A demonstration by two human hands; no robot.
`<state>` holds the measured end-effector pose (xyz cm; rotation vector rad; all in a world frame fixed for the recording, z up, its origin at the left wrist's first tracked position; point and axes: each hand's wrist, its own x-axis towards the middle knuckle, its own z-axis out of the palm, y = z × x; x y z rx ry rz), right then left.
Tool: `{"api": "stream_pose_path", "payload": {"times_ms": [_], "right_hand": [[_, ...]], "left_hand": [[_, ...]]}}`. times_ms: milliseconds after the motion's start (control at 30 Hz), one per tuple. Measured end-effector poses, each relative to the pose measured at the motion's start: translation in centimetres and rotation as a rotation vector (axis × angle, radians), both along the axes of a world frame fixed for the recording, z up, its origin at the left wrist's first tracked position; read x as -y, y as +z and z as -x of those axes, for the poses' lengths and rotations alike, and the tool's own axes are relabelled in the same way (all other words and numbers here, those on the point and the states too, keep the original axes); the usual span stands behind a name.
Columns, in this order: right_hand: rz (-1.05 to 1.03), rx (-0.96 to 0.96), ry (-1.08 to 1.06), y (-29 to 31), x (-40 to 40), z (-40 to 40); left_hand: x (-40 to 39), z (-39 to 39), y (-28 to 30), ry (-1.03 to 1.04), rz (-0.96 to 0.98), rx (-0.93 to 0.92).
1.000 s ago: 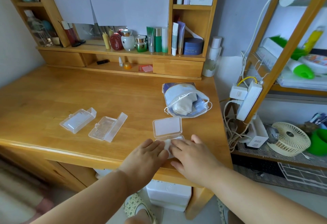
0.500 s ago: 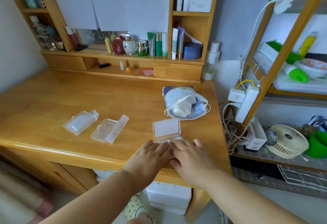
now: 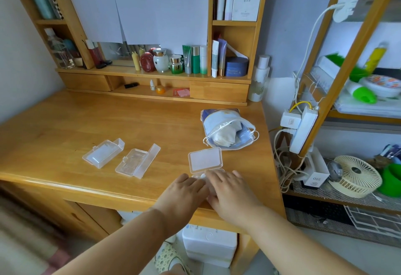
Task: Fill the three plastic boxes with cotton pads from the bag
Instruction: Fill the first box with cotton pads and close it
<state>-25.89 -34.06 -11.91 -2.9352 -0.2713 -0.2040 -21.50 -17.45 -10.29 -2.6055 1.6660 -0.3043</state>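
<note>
Three clear plastic boxes lie open on the wooden desk. Two of them sit to the left, one beside the other, and neither shows cotton pads inside. The third box is near the front edge with its lid tipped back. My left hand and my right hand lie side by side over its tray, fingers stretched out and pressing down. A sliver of white cotton pad shows between the fingertips. The drawstring bag of cotton pads lies open just behind this box.
A shelf unit with bottles and jars runs along the back of the desk. A white bottle stands at the back right corner. To the right is a rack with a power strip, cables and a small fan.
My hands have stayed over the third box and closed in slightly, so less of the white pad shows between them. The view has shifted a little.
</note>
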Motion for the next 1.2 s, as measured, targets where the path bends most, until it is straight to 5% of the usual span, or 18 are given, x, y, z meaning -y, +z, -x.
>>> {"api": "stream_pose_path", "payload": {"times_ms": [100, 500, 667, 867, 1200], "right_hand": [[-0.112, 0.005, -0.012, 0.4, 0.6, -0.1], [-0.008, -0.08, 0.068, -0.5, 1.7, 1.0], [-0.233, 0.056, 0.06, 0.6, 2.3, 1.5], [-0.098, 0.079, 0.083, 0.5, 3.0, 1.8], [-0.244, 0.082, 0.035, -1.4, 2.1, 1.7]], "left_hand": [[-0.1, -0.1, 0.2, -0.007, -0.004, -0.016], [-0.1, -1.1, -0.2, 0.021, 0.045, -0.063], [-1.2, -1.0, -0.4, 0.107, 0.234, -0.22], [-1.3, -0.3, -1.2, 0.131, 0.268, -0.211], [-1.1, -1.1, -2.0, 0.031, 0.361, -0.086]]}}
